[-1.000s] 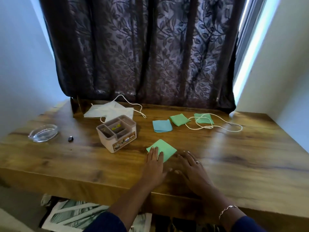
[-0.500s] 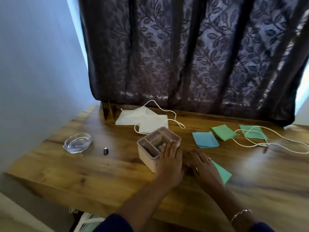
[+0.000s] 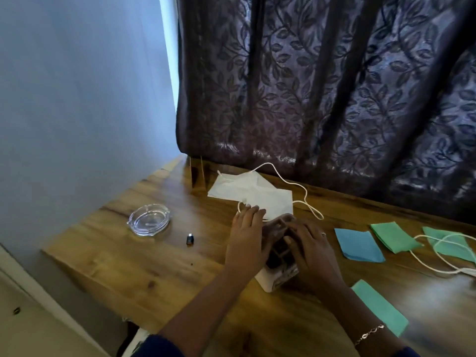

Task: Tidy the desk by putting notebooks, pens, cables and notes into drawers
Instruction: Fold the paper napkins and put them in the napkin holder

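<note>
Head, organizer (image 3: pixel 270 282) between left hand (image 3: pixel 246 240), right hand (image 3: pixel 313 251)

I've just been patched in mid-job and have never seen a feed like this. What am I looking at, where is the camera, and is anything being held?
There is no machine here: a person is working with two bare hands. The single picture comes from a camera worn on their head, looking forward and down.

The wooden desk carries a small organiser box with compartments. The left hand lies flat against its left side and the right hand curls over its top, so the box is what is held, though it looks blurred.

Left of it lie a glass dish and a small black adapter. Behind it are white papers with a white cable. To the right lie a blue note, three green notes and a second cable.
</note>
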A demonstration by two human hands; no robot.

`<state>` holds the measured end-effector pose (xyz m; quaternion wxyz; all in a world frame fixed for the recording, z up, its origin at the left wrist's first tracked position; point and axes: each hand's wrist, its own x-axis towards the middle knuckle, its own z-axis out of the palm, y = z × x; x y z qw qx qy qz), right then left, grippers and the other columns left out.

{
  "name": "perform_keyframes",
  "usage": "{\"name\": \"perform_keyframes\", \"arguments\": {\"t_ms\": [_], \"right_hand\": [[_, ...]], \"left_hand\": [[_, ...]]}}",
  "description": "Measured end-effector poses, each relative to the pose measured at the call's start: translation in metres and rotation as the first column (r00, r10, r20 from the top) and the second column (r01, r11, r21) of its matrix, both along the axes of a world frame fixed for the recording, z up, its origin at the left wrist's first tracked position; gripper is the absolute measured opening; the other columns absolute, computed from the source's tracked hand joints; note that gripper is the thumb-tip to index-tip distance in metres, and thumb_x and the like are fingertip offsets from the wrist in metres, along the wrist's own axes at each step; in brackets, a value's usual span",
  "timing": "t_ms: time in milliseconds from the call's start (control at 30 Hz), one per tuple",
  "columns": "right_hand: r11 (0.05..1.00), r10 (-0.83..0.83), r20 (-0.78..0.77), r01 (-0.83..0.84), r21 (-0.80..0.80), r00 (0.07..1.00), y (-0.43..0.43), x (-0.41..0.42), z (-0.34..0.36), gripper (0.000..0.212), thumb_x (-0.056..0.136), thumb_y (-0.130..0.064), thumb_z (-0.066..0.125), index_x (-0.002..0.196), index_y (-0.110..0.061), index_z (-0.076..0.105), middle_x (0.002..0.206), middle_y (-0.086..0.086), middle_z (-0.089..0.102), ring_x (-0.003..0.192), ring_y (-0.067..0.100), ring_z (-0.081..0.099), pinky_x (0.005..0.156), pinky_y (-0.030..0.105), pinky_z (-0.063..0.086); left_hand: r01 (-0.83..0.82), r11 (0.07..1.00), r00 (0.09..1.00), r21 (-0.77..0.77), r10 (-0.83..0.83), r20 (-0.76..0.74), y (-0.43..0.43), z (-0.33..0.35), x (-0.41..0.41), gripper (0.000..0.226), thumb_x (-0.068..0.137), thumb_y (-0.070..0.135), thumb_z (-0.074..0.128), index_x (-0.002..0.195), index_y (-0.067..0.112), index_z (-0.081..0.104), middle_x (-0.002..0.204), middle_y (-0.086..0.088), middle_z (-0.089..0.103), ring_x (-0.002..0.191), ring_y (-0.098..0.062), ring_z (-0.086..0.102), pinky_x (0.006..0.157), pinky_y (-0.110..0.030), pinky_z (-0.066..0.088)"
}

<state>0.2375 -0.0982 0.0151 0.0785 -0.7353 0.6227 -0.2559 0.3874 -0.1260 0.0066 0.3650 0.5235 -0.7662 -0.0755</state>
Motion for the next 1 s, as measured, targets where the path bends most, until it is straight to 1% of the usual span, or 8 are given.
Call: {"name": "perform_keyframes", "arguments": {"t_ms": [100, 167, 233, 400, 533, 767, 900, 1000], "right_hand": [[0.999, 0.032, -0.012, -0.032, -0.023, 0.999, -0.014, 0.008, 0.003, 0.035, 0.097, -0.028, 0.042, 0.131, -0.023, 0.043, 0.142, -0.004, 0.037, 0.126, 0.012, 0.039, 0.101, 0.023, 0.034], [0.998, 0.044, -0.004, -0.044, -0.054, 0.999, -0.024, 0.011, 0.002, 0.031, 0.097, -0.031, 0.039, 0.127, -0.025, 0.046, 0.137, -0.005, 0.041, 0.12, 0.01, 0.043, 0.098, 0.025, 0.039], [0.996, 0.062, -0.004, -0.062, -0.066, 0.998, -0.032, 0.012, 0.0, 0.031, 0.097, -0.032, 0.039, 0.126, -0.024, 0.047, 0.134, -0.005, 0.044, 0.117, 0.009, 0.045, 0.095, 0.023, 0.041], [0.99, 0.1, 0.034, -0.096, -0.101, 0.994, -0.049, 0.009, 0.005, 0.028, 0.096, -0.024, 0.044, 0.122, -0.021, 0.052, 0.13, -0.002, 0.051, 0.117, 0.012, 0.048, 0.092, 0.021, 0.041], [0.985, 0.12, 0.036, -0.114, -0.132, 0.992, -0.072, 0.004, 0.019, 0.022, 0.095, -0.016, 0.047, 0.114, -0.018, 0.059, 0.121, -0.002, 0.058, 0.111, 0.011, 0.052, 0.086, 0.016, 0.035], [0.989, 0.087, -0.006, -0.087, -0.116, 0.996, -0.134, 0.0, 0.044, 0.016, 0.089, -0.007, 0.056, 0.101, -0.009, 0.067, 0.102, 0.005, 0.067, 0.093, 0.02, 0.06, 0.076, 0.018, 0.036], [0.999, 0.026, 0.012, -0.026, 0.03, 1.0, -0.175, 0.001, 0.049, 0.015, 0.088, -0.009, 0.057, 0.1, -0.008, 0.067, 0.102, 0.004, 0.067, 0.092, 0.018, 0.061, 0.081, 0.021, 0.041], [0.977, -0.074, 0.067, 0.059, 0.205, 0.995, -0.206, 0.0, 0.046, 0.014, 0.086, -0.007, 0.06, 0.098, -0.006, 0.067, 0.095, 0.007, 0.065, 0.081, 0.011, 0.058, 0.071, 0.018, 0.045]], "left_hand": [[-0.022, 0.997, 0.989, 0.067, 0.032, -0.143, -0.015, -0.004, 0.013, 0.048, 0.09, 0.034, 0.052, 0.133, 0.012, 0.046, 0.141, -0.007, 0.045, 0.133, -0.022, 0.038, 0.109, -0.036, 0.033], [-0.031, 0.989, 0.975, 0.144, 0.061, -0.212, -0.023, -0.004, 0.018, 0.058, 0.088, 0.051, 0.039, 0.133, 0.016, 0.046, 0.136, -0.003, 0.048, 0.126, -0.016, 0.043, 0.103, -0.036, 0.041], [-0.029, 0.977, 0.961, 0.211, 0.085, -0.263, -0.029, -0.004, 0.023, 0.057, 0.089, 0.054, 0.04, 0.132, 0.017, 0.046, 0.131, -0.001, 0.051, 0.118, -0.014, 0.048, 0.097, -0.034, 0.045], [-0.005, 0.942, 0.933, 0.335, 0.125, -0.338, -0.038, -0.006, 0.034, 0.032, 0.094, 0.037, 0.047, 0.117, 0.015, 0.053, 0.118, -0.002, 0.059, 0.102, -0.011, 0.055, 0.078, -0.019, 0.044], [-0.005, 0.92, 0.929, 0.391, 0.148, -0.338, -0.05, -0.004, 0.044, 0.029, 0.095, 0.035, 0.046, 0.115, 0.014, 0.054, 0.111, 0.0, 0.058, 0.094, -0.008, 0.052, 0.066, -0.011, 0.037], [0.05, 0.898, 0.941, 0.436, 0.104, -0.321, -0.099, 0.0, 0.061, 0.03, 0.097, 0.029, 0.045, 0.121, 0.012, 0.053, 0.122, -0.001, 0.056, 0.107, -0.014, 0.053, 0.088, -0.022, 0.04], [0.121, 0.856, 0.937, 0.503, 0.069, -0.343, -0.132, 0.003, 0.072, 0.03, 0.095, 0.018, 0.05, 0.124, 0.008, 0.051, 0.129, -0.009, 0.054, 0.112, -0.023, 0.056, 0.094, -0.035, 0.05], [0.139, 0.844, 0.937, 0.518, 0.056, -0.344, -0.153, 0.0, 0.078, 0.031, 0.095, 0.018, 0.05, 0.125, 0.009, 0.051, 0.132, -0.007, 0.052, 0.116, -0.023, 0.054, 0.09, -0.027, 0.047]]}}
